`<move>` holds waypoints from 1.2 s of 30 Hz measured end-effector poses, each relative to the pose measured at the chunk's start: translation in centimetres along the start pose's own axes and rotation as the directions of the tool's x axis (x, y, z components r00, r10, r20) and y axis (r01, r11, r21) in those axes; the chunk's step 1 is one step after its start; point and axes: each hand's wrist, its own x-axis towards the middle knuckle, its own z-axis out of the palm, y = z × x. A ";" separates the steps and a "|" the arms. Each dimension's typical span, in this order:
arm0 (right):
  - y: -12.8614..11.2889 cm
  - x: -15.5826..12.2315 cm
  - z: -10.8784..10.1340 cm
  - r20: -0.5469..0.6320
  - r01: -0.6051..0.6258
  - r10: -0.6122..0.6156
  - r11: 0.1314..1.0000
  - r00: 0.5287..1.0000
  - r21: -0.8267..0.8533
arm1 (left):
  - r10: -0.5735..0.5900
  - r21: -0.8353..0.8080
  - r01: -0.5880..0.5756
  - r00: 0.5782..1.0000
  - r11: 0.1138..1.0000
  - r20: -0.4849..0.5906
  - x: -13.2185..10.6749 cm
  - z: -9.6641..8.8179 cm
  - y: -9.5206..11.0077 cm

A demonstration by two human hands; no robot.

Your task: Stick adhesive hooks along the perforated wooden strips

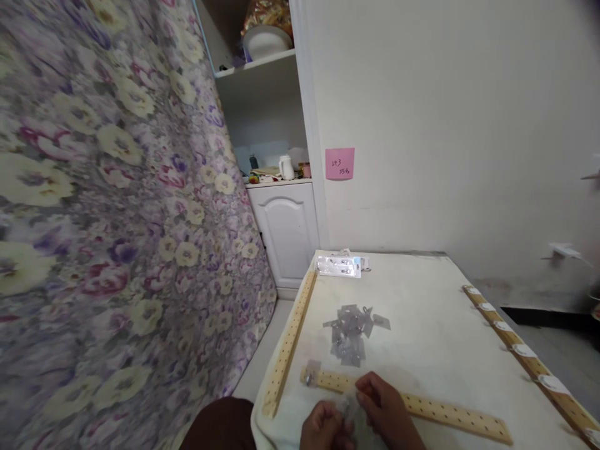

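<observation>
Both my hands are at the near edge of a white-covered table (435,312). My left hand (323,428) is curled closed and my right hand (387,409) is curled beside it, both pinching a small clear plastic packet (349,409) between them. My right hand rests against a perforated wooden strip (445,412) lying across the table, with a small clear tab at its left end (310,373). Just beyond lies a pile of several small clear packets (352,333).
A second perforated strip (289,340) runs along the table's left edge and a third (529,356) with white tabs along the right. A blister pack (340,265) lies at the far edge. A pink sticky note (339,164) is on the wall. Floral curtain (107,206) hangs left, white cabinet (285,228) behind.
</observation>
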 end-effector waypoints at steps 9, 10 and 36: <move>-0.6 2.5 0.8 -0.001 0.108 -0.115 0.933 0.993 -0.344 | 0.003 -0.021 -0.004 1.000 1.000 -0.027 0.3 -0.4 0.6; -0.6 2.7 0.9 -0.006 0.106 -0.117 0.922 0.993 -0.372 | 0.002 -0.025 -0.002 0.999 1.000 -0.038 0.5 -0.4 0.6; -0.3 3.5 2.1 -0.055 0.111 -0.196 0.739 0.979 -0.665 | -0.137 -0.051 0.131 0.982 0.990 -0.128 2.8 1.0 0.6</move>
